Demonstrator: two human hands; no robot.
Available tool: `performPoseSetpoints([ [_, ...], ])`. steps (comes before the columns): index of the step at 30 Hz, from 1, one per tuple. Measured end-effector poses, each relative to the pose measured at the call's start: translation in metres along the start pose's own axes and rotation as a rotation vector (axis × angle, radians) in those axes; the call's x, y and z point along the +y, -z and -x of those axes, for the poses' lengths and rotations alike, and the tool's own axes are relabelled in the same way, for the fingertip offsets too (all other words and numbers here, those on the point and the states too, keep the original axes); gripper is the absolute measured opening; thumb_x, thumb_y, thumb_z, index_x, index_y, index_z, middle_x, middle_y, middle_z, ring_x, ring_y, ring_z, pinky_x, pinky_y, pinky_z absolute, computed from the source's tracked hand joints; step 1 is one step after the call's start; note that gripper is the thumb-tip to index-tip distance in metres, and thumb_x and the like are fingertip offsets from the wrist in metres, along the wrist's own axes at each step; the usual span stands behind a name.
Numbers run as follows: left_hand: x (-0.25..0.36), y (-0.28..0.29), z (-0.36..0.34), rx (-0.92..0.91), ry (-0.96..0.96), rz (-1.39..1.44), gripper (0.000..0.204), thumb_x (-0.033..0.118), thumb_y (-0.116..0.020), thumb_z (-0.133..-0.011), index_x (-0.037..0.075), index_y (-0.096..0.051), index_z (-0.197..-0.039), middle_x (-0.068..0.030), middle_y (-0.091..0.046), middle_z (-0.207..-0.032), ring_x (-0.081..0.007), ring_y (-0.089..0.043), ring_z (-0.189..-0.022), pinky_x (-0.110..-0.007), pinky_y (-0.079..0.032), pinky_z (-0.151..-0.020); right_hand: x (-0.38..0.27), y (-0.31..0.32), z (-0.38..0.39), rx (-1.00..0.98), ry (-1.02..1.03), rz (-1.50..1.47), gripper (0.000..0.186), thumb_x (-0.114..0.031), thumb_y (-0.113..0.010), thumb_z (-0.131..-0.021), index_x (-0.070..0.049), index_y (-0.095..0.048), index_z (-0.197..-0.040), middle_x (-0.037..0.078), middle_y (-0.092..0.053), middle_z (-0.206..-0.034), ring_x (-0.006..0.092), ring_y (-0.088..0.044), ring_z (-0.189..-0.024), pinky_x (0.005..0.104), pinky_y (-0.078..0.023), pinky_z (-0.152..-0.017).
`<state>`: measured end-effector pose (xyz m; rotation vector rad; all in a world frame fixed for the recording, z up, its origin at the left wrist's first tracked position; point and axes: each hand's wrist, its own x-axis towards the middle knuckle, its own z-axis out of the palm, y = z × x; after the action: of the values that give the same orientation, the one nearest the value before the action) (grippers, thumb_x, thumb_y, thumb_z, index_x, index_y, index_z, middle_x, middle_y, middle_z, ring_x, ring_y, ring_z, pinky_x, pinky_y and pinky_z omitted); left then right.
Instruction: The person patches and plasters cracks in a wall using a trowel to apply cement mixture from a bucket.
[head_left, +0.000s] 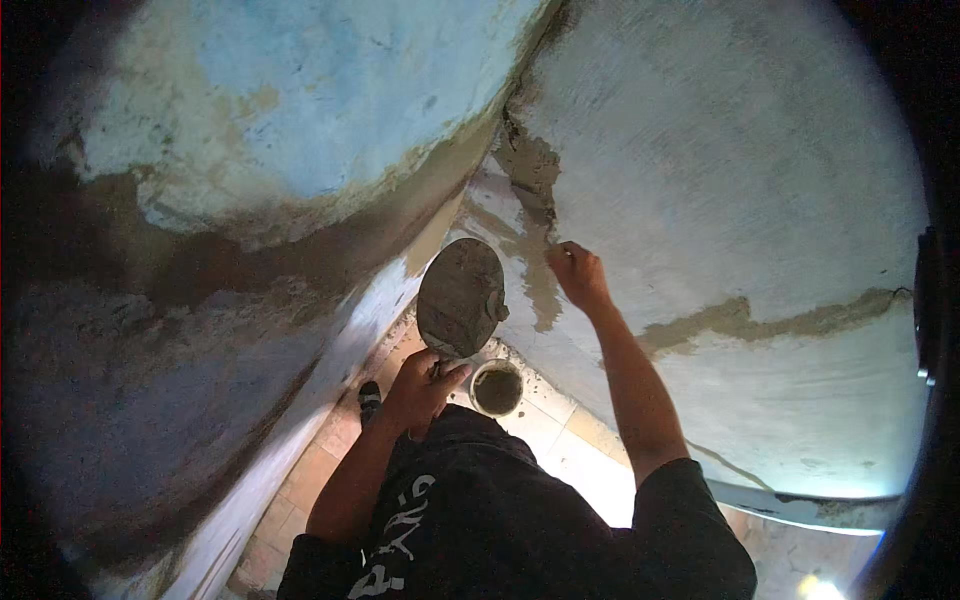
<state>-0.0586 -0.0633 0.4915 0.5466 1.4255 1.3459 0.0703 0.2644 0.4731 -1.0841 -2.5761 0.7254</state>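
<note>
My left hand (422,390) is closed at the near edge of a round dark plate (460,290). Wet grey mortar smears its face, and a lump sits at its right rim. Up at the right-hand wall (720,170), my right hand (578,272) is closed, its fingers pressed together against or very close to the surface. Whatever it holds is too small or hidden to name. Beside and above that hand, a brown-grey patch of damp mortar (530,175) runs down the wall close to the corner.
A round bucket (496,366) with grey mortar inside stands on the tiled floor (545,400) below the plate. On the left rises a wall (330,90) with peeling blue paint. Another mortar streak (740,322) crosses the right wall. Bright light comes from the lower right.
</note>
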Motion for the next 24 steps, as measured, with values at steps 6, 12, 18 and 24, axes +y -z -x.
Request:
performPoseSetpoints([
  [6, -0.017, 0.004, -0.003, -0.037, 0.028, -0.157, 0.027, 0.024, -0.07, -0.096, 0.001, -0.062, -0.086, -0.0059, -0.058, -0.063, -0.0106, -0.051, -0.045, -0.03, -0.041, -0.043, 0.02, -0.075, 0.012, 0.017, -0.085, -0.107, 0.043, -0.046, -0.061, -0.098, -0.004, -0.062, -0.108, 0.025, -0.068, -0.091, 0.0475, -0.066, -0.09, 0.0538, -0.05, -0.071],
  [12, -0.03, 0.014, 0.003, 0.005, 0.137, -0.219, 0.029, 0.024, -0.071, -0.095, 0.005, -0.06, -0.076, -0.0005, -0.055, -0.061, -0.0093, -0.05, -0.047, -0.032, -0.038, -0.044, 0.018, -0.079, -0.004, 0.063, -0.115, -0.325, 0.047, -0.048, -0.059, -0.099, -0.002, -0.061, -0.096, 0.022, -0.063, -0.076, 0.0452, -0.064, -0.074, 0.0463, -0.05, -0.065],
  [18, -0.031, -0.005, -0.017, 0.026, -0.047, -0.247, 0.028, 0.023, -0.068, -0.096, 0.005, -0.06, -0.077, 0.0, -0.053, -0.057, -0.0085, -0.049, -0.047, -0.031, -0.038, -0.044, 0.021, -0.082, -0.003, 0.113, -0.1, -0.315, 0.045, -0.046, -0.062, -0.098, -0.002, -0.058, -0.089, 0.02, -0.058, -0.068, 0.0429, -0.06, -0.065, 0.045, -0.047, -0.06],
  [24, -0.01, -0.004, -0.033, -0.017, 0.122, -0.192, 0.02, 0.021, -0.069, -0.097, 0.006, -0.058, -0.09, -0.0001, -0.055, -0.06, -0.0086, -0.053, -0.045, -0.03, -0.043, -0.041, -0.012, -0.024, 0.066, 0.134, 0.039, -0.437, 0.029, -0.029, -0.063, -0.1, -0.002, -0.058, -0.109, 0.021, -0.062, -0.075, 0.0416, -0.064, -0.067, 0.0422, -0.049, -0.061],
])
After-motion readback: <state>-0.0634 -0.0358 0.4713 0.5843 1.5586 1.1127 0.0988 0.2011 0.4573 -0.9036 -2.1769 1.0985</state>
